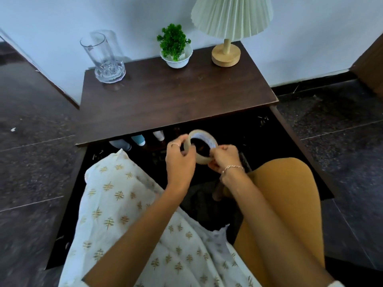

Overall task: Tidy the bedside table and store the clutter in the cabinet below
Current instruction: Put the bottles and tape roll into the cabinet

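Observation:
A roll of clear packing tape (pixel 202 138) is held upright in front of the open cabinet below the dark wooden bedside table (pixel 165 100). My left hand (pixel 179 160) grips its left side with fingers curled round the rim. My right hand (pixel 224 157) pinches its right lower edge. Inside the dark cabinet (pixel 248 129), just under the tabletop edge, stand three bottles or tubes: a pale one (pixel 121 144), a blue one (pixel 138 139) and a white one (pixel 158 135).
On the tabletop stand a clear glass vase (pixel 103 56) at the back left, a small green plant in a white bowl (pixel 175 52) and a lamp with a wooden base (pixel 226 52). The cabinet doors (pixel 300 146) hang open on both sides. My knees fill the foreground.

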{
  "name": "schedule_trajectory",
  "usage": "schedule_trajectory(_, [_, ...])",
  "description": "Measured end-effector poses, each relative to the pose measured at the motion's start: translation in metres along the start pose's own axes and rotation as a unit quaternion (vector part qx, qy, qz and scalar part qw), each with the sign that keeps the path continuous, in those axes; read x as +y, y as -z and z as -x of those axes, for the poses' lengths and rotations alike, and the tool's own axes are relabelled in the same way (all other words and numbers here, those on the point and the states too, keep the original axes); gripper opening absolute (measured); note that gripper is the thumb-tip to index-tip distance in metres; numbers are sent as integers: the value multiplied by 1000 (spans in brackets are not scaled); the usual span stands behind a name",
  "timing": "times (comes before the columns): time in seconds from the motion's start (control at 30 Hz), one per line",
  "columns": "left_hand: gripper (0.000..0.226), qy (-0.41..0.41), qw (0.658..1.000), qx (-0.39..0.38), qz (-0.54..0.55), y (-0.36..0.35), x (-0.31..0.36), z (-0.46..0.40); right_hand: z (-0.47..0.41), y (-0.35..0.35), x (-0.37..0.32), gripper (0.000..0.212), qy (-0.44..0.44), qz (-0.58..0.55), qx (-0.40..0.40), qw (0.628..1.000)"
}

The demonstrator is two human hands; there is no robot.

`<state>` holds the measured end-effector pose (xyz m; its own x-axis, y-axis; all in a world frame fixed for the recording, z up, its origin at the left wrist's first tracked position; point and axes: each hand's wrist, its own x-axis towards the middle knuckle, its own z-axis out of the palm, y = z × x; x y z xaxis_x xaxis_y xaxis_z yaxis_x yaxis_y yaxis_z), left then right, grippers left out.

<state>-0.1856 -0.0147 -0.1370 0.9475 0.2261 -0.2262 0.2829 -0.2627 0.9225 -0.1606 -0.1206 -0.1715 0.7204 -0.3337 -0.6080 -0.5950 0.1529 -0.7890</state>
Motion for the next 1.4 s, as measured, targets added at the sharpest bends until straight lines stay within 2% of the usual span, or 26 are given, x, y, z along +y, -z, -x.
schedule_trajectory(0.03, [36,19,1000,2,-10,2,-11,5,4,-3,14,20,-20,14,-4,1000])
schedule_trajectory(0.07, [37,41,999,2,-21,3,-20,7,6,-6,25,8,-39,30,-3,999])
schedule_trajectory(0.1, [38,61,998,1,-31,3,-27,8,6,-9,32,9,-53,45,0,998])
schedule_trajectory(0.17, [39,81,996,-1,-45,5,-36,3,-1,-15,36,22,-68,64,-3,996])
schedule_trajectory(0.4, [46,124,990,-41,-57,-11,-48,-42,-48,-31,32,23,-49,96,75,991])
schedule_trajectory(0.63, [60,80,976,-156,-125,-40,-49,-106,-109,-42,19,31,-4,115,140,983])
schedule_trajectory(0.73, [61,101,969,-186,-130,-50,-51,-129,-134,-44,15,32,15,139,136,981])
schedule_trajectory(0.97, [46,136,961,-194,-144,-73,-76,-163,-165,-45,15,30,26,215,136,967])
schedule_trajectory(1.07, [43,141,964,-184,-131,-73,-76,-165,-164,-45,19,27,48,213,113,969])
schedule_trajectory(1.2, [78,129,945,-233,-191,-64,-70,-153,-149,-43,14,28,46,209,60,975])
schedule_trajectory(1.23, [79,124,941,-242,-204,-61,-68,-147,-143,-42,14,30,46,231,41,971])
schedule_trajectory(1.33, [56,133,947,-211,-202,-47,-60,-124,-117,-43,13,36,51,351,-26,934])
schedule_trajectory(1.4, [38,145,958,-183,-164,-34,-50,-106,-98,-45,12,43,53,462,-81,882])
